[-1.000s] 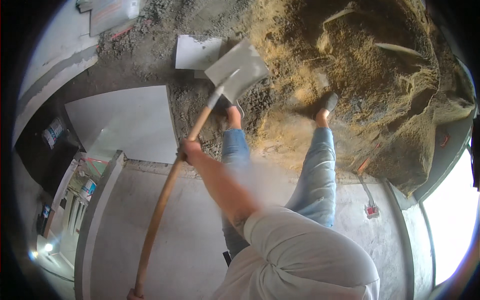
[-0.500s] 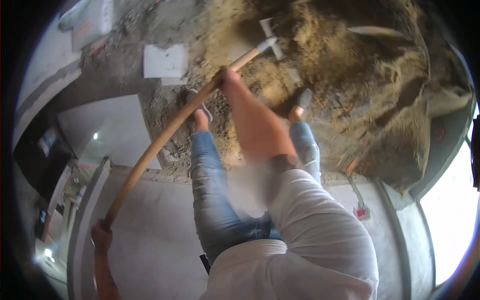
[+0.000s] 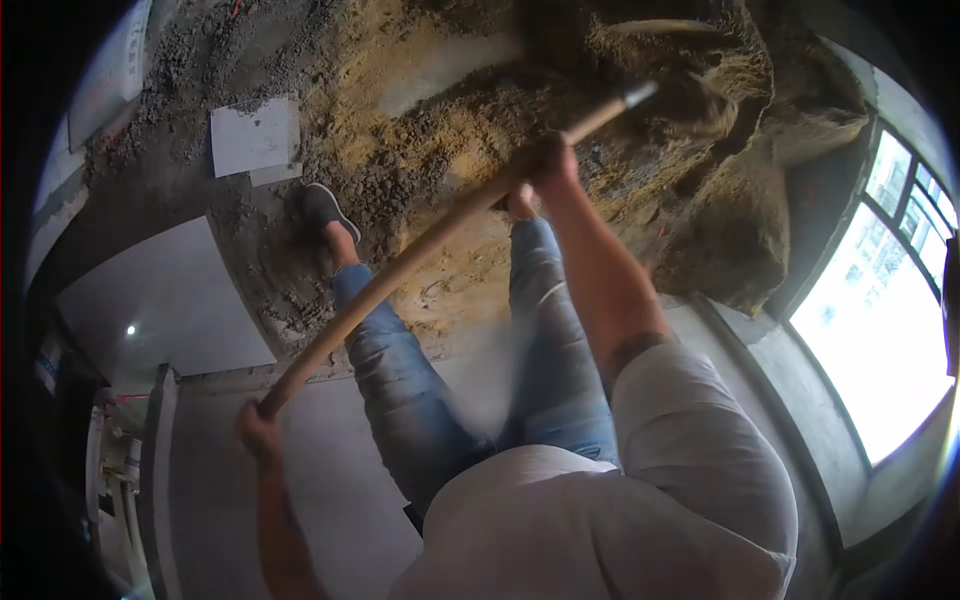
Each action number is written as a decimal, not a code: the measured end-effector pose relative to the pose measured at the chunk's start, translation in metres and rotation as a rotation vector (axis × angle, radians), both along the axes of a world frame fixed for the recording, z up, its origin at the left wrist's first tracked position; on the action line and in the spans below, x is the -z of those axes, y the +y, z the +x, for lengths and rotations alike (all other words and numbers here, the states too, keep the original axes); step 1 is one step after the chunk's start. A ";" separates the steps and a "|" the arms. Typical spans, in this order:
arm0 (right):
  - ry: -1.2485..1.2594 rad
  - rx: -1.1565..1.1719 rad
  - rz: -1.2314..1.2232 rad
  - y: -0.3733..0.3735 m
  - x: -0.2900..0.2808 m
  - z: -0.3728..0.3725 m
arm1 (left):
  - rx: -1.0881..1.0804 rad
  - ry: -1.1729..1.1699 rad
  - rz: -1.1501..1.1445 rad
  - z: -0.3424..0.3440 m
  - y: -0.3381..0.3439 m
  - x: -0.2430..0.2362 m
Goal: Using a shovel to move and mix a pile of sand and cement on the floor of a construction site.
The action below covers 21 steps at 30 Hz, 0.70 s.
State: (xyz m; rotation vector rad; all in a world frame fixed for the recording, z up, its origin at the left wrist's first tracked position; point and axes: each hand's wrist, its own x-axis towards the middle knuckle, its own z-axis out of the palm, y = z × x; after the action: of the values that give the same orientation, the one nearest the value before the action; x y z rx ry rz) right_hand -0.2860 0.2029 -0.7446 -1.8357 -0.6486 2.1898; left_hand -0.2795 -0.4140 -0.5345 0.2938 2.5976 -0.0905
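A hoe with a long wooden handle (image 3: 405, 262) slants from the lower left to the upper right across my legs. Near its lower end, my left hand (image 3: 258, 432) is wrapped round the wood. My right hand (image 3: 553, 167) grips the shaft farther up, toward the metal head (image 3: 640, 93). Only the pale socket of the head shows clearly; its blade is dark and blurred. Beneath and beyond it lies a heap of yellow-brown sand (image 3: 690, 110). Grey, crumbly mix and sand (image 3: 400, 150) spread over the floor around my feet.
My left shoe (image 3: 328, 210) stands in the loose mix; my right foot is mostly hidden behind the shaft and hand. White boards (image 3: 160, 290) lie at the left, with a smaller pale tile (image 3: 250, 138) farther off. Woven sacking (image 3: 735, 245) edges the sand. A bright window (image 3: 875, 310) is on the right.
The hoe's head has swung to the right over the sand, and both hands have moved right with the handle. The view has turned, showing more of the window.
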 end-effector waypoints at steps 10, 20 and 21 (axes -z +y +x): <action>0.036 0.033 0.120 -0.030 -0.049 -0.007 | -0.034 -0.707 -0.012 -0.038 -0.083 0.107; -0.279 -0.220 -0.248 -0.374 0.073 0.005 | -0.251 -0.436 -0.493 -0.025 -0.186 -0.205; -0.435 -0.269 -0.492 -0.408 0.061 0.004 | -0.294 -0.416 -0.547 -0.026 -0.190 -0.240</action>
State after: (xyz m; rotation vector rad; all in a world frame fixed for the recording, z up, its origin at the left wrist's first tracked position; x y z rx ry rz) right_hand -0.2821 -0.2047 -0.8055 -2.6647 -0.4748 2.2750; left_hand -0.3051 -0.6036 -0.2943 -0.2438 2.0746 -0.5582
